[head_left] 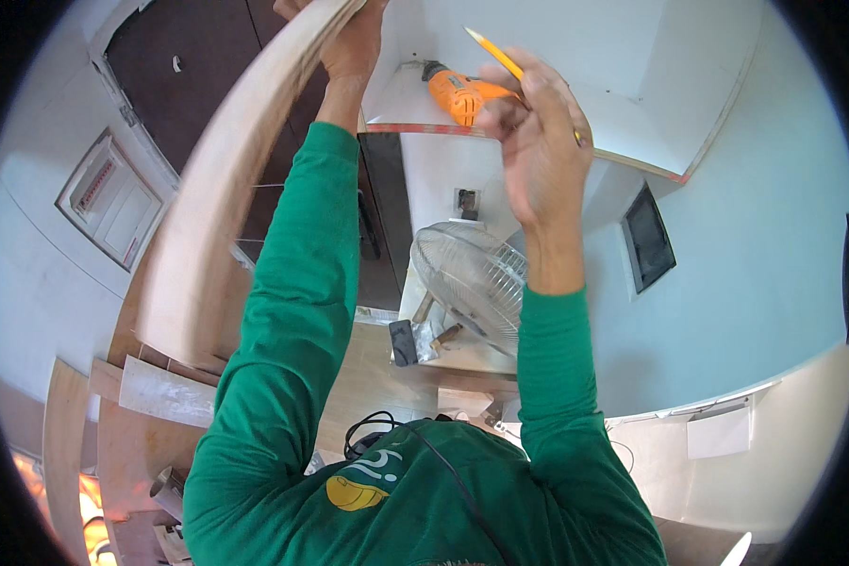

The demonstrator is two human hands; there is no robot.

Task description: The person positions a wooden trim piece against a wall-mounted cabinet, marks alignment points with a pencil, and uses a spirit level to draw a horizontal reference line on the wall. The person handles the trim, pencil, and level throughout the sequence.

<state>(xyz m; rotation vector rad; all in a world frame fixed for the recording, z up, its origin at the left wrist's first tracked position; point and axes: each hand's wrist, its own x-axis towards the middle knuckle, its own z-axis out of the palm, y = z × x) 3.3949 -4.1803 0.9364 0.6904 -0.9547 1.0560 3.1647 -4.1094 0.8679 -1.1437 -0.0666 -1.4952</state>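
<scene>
Raised at the upper left, my left hand grips a long pale wooden board. The board slants down to the left past my green sleeve, and its lower end is blurred. My right hand is up at the upper right, its fingers closed on a yellow pencil with the tip pointing up and left. Just behind that hand, an orange power drill lies on a white shelf; my fingers hide part of the drill.
Below the shelf stands a fan with a wire cage. A dark phone lies on a small table near it. Wooden planks lean at lower left. An electrical panel is on the left wall, and a dark recess on the right wall.
</scene>
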